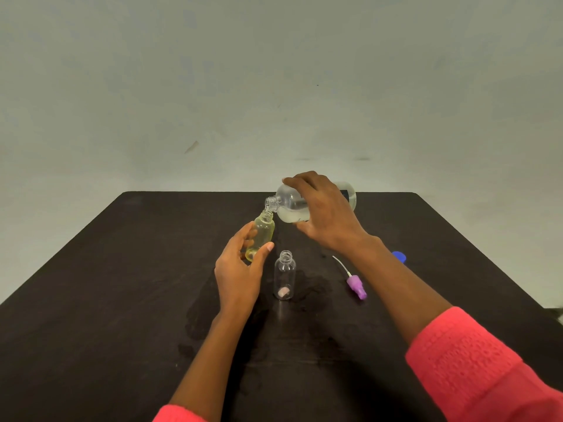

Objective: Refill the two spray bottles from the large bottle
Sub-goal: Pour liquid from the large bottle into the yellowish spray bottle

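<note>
Left hand: curled round small yellow-tinted plastic spray bottle.
Right hand: grips tilted large clear plastic bottle, near tabletop's far edge.
Label: dark, unreadable.

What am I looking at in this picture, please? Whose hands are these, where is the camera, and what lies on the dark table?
There is no machine here: these are a person's two bare hands, seen from one camera worn on the head, looking forward and down. The right hand grips a large clear plastic bottle, tilted so that its open mouth meets the neck of a small yellowish see-through bottle, which the left hand holds. On the dark table stands a small clear bottle with no top; beside it lies a purple spray head with a thin white tube, and farther off a blue cap, partly hidden by the right arm. Parts of the table look wet.
</note>
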`<state>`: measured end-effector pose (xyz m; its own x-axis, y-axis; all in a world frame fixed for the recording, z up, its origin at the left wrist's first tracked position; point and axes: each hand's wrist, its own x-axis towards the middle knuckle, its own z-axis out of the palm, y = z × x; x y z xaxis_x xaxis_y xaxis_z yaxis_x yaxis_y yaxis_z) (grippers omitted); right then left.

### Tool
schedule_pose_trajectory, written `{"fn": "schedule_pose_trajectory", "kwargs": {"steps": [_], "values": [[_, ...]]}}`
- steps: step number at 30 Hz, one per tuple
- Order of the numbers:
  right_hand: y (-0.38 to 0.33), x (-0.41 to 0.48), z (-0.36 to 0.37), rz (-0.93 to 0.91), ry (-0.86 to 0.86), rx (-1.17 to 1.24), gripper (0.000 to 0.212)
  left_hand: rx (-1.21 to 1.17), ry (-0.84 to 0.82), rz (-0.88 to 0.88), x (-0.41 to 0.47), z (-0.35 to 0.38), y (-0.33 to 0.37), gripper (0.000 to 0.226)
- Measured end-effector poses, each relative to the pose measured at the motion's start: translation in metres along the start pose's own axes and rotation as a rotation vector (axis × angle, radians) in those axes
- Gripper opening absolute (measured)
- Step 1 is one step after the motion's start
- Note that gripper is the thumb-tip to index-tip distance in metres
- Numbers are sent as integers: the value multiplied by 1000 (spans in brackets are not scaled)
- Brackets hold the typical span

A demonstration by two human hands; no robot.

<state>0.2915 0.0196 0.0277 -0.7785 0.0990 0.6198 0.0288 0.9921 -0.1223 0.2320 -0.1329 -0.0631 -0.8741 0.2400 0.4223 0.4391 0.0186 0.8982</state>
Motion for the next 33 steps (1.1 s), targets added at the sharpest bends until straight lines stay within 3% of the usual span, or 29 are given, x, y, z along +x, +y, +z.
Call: {"fn": "schedule_pose_trajectory", "kwargs": {"steps": [33], "values": [[-1, 2, -1, -7, -8, -4, 72, -11, 11, 2, 0, 0, 2, 49]]}}
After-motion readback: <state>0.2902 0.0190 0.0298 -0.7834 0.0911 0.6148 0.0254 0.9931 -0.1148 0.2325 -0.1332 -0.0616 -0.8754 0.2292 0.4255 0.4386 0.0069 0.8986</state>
